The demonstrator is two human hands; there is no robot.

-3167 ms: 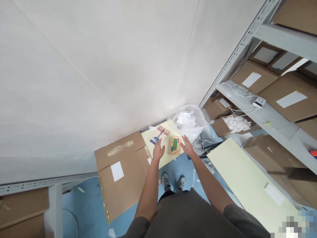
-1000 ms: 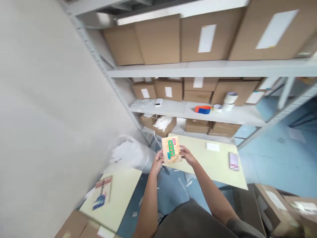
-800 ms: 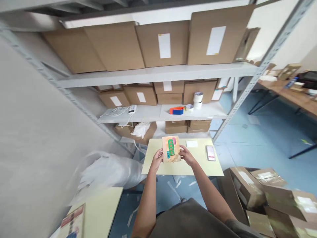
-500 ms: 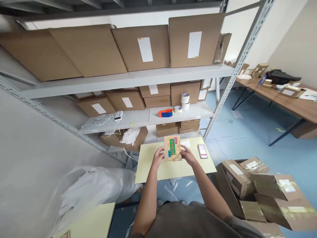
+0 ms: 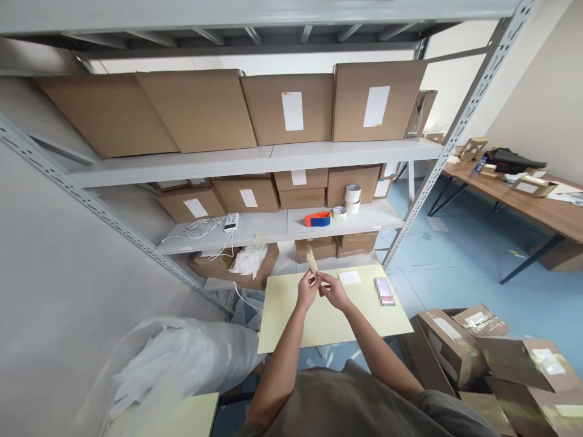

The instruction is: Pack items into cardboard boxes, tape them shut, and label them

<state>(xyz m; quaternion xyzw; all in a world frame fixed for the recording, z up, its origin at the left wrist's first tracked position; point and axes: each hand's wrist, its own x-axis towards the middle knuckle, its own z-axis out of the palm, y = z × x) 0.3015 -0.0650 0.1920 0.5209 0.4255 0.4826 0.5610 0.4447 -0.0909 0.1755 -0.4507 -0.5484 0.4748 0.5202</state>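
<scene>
Edge-on above the pale yellow tabletop (image 5: pixel 291 328) is a thin tan board (image 5: pixel 311 260), its coloured face turned out of sight. The fingers of my left hand (image 5: pixel 307 291) are closed on its lower part. My right hand (image 5: pixel 334 292) meets the left at the board's near end, fingertips pinched there. What exactly the right fingers grip is partly hidden. A white paper (image 5: pixel 349 277) lies on the tabletop beyond my right hand, and a phone with a blurred screen (image 5: pixel 385 291) is farther right.
A grey metal shelf rack (image 5: pixel 218 176) with cardboard boxes (image 5: pixel 195 112) stands in front. On its middle shelf are tape rolls (image 5: pixel 352 197) and an orange-and-blue item (image 5: pixel 317 219). A plastic bag (image 5: pixel 195 352) bulges at left; more cartons (image 5: pixel 455 346) are piled at right.
The board has turned from showing its coloured picture to being edge-on, and my hands have come together at its near end. The camera view has shifted, so the shelves sit lower in the picture.
</scene>
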